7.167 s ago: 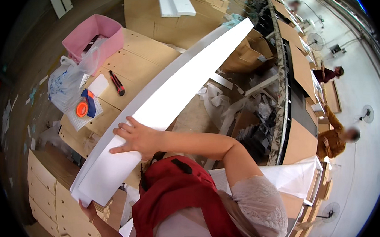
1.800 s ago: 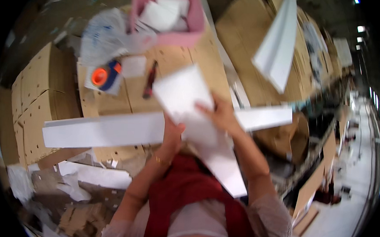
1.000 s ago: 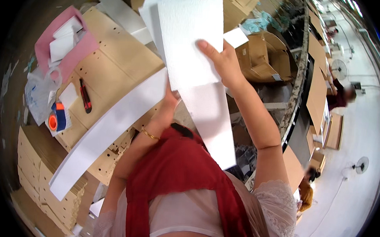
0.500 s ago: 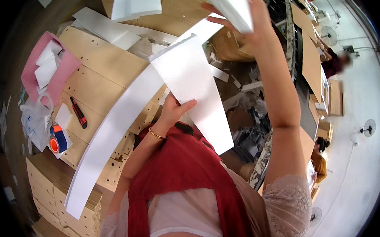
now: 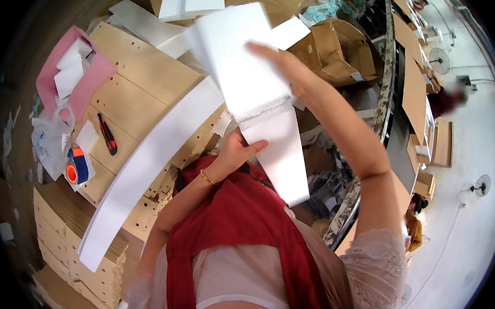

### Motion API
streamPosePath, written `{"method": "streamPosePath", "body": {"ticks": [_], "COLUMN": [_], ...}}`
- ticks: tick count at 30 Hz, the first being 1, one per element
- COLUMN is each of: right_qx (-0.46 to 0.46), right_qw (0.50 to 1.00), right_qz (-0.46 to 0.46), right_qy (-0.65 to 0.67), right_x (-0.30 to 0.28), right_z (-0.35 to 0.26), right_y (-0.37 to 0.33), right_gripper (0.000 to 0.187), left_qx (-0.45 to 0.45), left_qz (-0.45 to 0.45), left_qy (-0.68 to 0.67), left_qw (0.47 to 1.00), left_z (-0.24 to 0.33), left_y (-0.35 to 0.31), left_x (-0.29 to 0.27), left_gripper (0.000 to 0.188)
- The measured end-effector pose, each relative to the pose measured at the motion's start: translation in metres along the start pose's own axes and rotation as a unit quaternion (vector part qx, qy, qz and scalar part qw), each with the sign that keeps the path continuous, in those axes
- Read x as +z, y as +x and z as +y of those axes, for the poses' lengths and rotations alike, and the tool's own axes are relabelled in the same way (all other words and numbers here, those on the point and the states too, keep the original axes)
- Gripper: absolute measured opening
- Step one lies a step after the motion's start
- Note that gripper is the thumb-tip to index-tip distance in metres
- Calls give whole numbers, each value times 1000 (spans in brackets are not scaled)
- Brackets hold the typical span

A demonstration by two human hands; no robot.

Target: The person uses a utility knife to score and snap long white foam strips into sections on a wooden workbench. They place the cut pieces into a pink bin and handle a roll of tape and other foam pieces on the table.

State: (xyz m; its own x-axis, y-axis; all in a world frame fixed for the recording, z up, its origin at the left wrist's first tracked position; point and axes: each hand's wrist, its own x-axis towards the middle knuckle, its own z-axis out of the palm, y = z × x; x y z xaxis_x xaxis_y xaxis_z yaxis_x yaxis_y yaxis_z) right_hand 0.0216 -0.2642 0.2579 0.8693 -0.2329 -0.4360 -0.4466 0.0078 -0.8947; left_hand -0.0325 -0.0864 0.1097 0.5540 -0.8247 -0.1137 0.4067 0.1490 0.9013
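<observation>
My left hand (image 5: 237, 153) grips the edge of a white foam board (image 5: 281, 156) in front of my red apron, its thumb lying on the board's face. A second white foam piece (image 5: 230, 47) is held in my right hand (image 5: 285, 67), which is slightly blurred and reaches across it. The near end of this piece meets the far end of the board, with a rough seam between them. To the left, a long white strip (image 5: 152, 163) lies over the tan perforated boards (image 5: 144, 87). A red and black utility knife (image 5: 107, 135) rests on those boards.
At the left stand a pink container (image 5: 48, 74) with white pieces, a clear plastic bag (image 5: 52, 138) and a blue and orange tape roll (image 5: 76, 170). Beyond are more white foam sheets (image 5: 194, 0) and an open cardboard box (image 5: 334, 53). A long bench edge (image 5: 385, 94) runs along the right.
My right hand has brought the second foam piece down and left from the upper edge, onto the end of the held board. My left hand keeps its grip. The whole view has shifted slightly.
</observation>
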Motion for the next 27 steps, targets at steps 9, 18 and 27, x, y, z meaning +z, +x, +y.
{"method": "streamPosePath", "body": {"ticks": [9, 18, 27], "right_qx": [-203, 41, -137], "right_qw": [976, 990, 982], "right_qz": [-60, -132, -103], "right_qy": [-58, 27, 77], "right_x": [-44, -26, 0], "right_z": [37, 9, -55], "right_y": [-39, -30, -18], "right_gripper": [81, 95, 77], "left_qx": [64, 65, 272], "left_qz": [255, 254, 95], "left_qy": [-193, -140, 152], "left_qw": [945, 955, 945], "left_z": [33, 41, 12], "left_y": [21, 61, 11], "left_x": [-58, -48, -14], "left_gripper": [31, 55, 63]}}
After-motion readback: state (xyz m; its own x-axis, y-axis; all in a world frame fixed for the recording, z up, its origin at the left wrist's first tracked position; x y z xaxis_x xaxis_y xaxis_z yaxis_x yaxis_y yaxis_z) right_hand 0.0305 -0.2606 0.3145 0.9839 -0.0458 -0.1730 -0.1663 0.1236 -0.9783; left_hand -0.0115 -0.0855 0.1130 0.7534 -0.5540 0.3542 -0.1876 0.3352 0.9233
